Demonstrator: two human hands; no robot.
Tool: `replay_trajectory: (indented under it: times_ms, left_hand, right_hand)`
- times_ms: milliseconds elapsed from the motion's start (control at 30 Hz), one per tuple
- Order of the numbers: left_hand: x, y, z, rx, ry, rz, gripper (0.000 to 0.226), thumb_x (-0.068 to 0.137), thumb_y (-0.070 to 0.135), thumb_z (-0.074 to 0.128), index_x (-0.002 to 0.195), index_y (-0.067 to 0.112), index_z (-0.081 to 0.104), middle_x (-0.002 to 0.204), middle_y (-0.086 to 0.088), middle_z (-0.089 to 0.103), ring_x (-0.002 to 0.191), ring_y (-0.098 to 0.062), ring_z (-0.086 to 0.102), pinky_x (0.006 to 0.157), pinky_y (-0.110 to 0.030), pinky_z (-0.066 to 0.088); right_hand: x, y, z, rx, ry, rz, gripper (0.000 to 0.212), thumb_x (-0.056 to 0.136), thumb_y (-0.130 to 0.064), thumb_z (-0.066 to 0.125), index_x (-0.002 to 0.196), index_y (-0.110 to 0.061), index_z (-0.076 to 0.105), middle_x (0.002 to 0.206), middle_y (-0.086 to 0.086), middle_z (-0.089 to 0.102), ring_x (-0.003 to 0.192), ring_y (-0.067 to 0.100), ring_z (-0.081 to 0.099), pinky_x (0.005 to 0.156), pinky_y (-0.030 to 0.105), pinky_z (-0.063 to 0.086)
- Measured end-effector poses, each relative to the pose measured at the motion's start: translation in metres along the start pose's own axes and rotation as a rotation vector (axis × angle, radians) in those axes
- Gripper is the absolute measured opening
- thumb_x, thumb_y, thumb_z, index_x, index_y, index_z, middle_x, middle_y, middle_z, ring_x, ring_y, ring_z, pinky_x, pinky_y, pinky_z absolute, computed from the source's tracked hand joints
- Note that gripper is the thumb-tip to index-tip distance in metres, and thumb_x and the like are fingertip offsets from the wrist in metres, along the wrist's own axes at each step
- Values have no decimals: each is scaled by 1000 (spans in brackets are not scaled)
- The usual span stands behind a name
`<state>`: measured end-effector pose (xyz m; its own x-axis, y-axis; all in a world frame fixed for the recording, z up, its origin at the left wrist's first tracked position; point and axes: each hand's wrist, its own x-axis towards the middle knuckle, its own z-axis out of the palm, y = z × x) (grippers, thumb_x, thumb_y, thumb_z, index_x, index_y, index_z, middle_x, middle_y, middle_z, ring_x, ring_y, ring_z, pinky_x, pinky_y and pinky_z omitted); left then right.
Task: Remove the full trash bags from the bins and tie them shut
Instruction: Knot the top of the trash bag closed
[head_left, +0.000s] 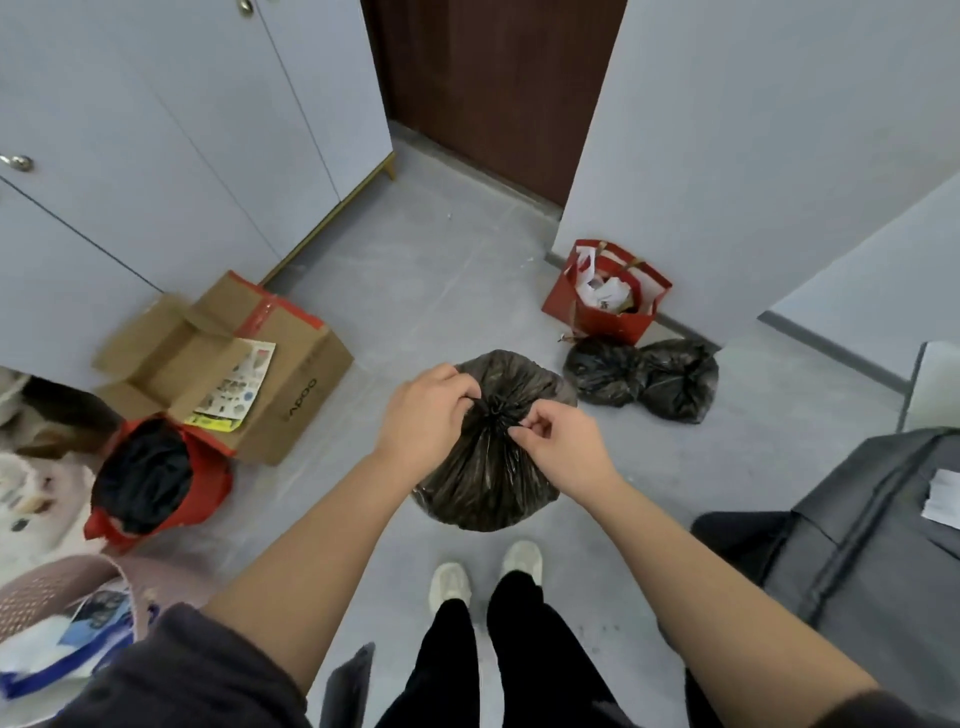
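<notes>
Full black trash bag (488, 467) at centre, over the floor (441, 270); left hand (423, 415) and right hand (558, 447) both have fingers pinched on its gathered neck. Around it: two more black bags (605, 371) at 2 o'clock, touching each other, and a red paper bag (605, 293) at 1 o'clock. Cardboard box (249, 364) at 10 o'clock; red bin (208, 467) with black liner at 9 o'clock.
</notes>
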<state>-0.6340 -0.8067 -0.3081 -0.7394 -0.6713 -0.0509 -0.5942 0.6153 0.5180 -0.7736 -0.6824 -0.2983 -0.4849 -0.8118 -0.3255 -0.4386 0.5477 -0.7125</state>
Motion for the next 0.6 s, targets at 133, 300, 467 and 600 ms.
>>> replay_trajectory:
  times_ms: [133, 300, 467, 600]
  left_hand:
    - [72, 14, 11, 55, -59, 38, 15, 89, 18, 55, 95, 24, 67, 99, 4, 61, 90, -22, 60, 78, -39, 49]
    - [157, 49, 40, 66, -122, 72, 16, 91, 20, 54, 99, 24, 68, 101, 4, 61, 91, -20, 59, 75, -31, 45]
    - [237, 93, 79, 59, -215, 88, 18, 93, 22, 51, 103, 25, 66, 105, 5, 60, 96, -19, 57, 75, -31, 43]
    - [302, 119, 124, 36, -335, 118, 17, 93, 23, 51, 102, 26, 65, 104, 5, 58, 95, -18, 57, 74, -35, 47]
  right_hand:
    - [50, 16, -34, 34, 31, 29, 24, 82, -21, 68, 64, -18, 52, 62, 0, 54, 61, 15, 50, 62, 29, 41]
    - [112, 55, -86, 33, 47, 76, 20, 83, -21, 68, 68, -14, 57, 65, 1, 57, 65, 16, 52, 61, 25, 39]
    - [168, 101, -149, 0, 71, 173, 19, 83, -24, 68, 69, -15, 58, 65, -2, 56, 66, 15, 53, 63, 29, 42]
    - [212, 146, -188, -52, 111, 229, 26, 82, -24, 69, 63, -21, 51, 63, -7, 50, 66, 14, 50, 60, 29, 37]
